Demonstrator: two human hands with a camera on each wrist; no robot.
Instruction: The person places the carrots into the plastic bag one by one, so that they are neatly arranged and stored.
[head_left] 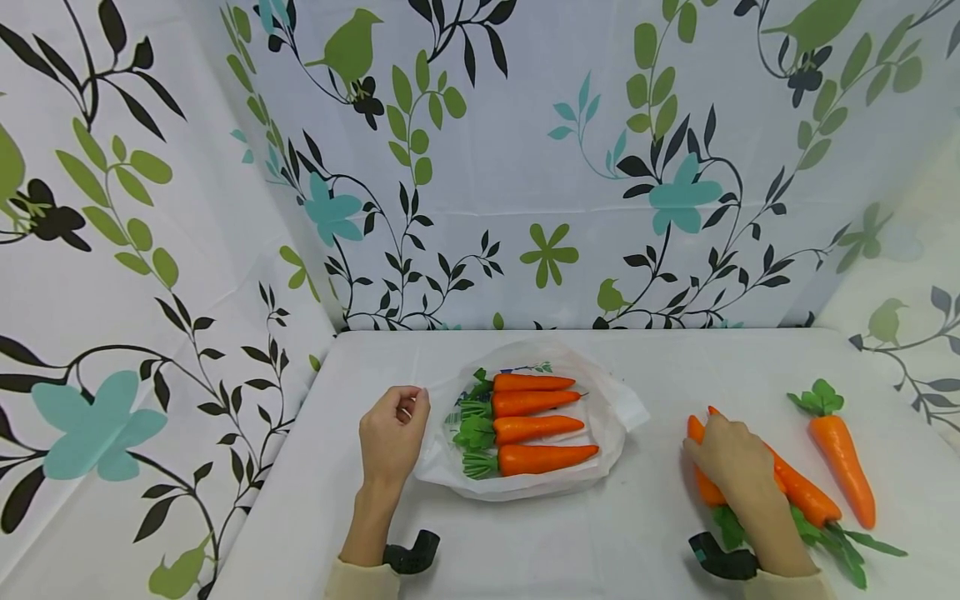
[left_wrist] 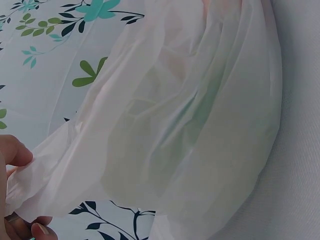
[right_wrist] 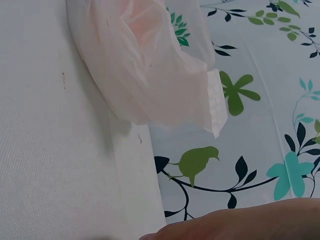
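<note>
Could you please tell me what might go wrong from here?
The left hand pinches just an edge of the translucent bag, so it might slip or tear. Carrots lie close together under the right hand, so lifting one could drag another.

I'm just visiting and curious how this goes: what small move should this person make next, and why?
Probably the right hand should lift one of the loose carrots beneath it toward the white bag. It is already over them, the left hand pinches the bag's edge, and four carrots lie side by side in the bag.
</note>
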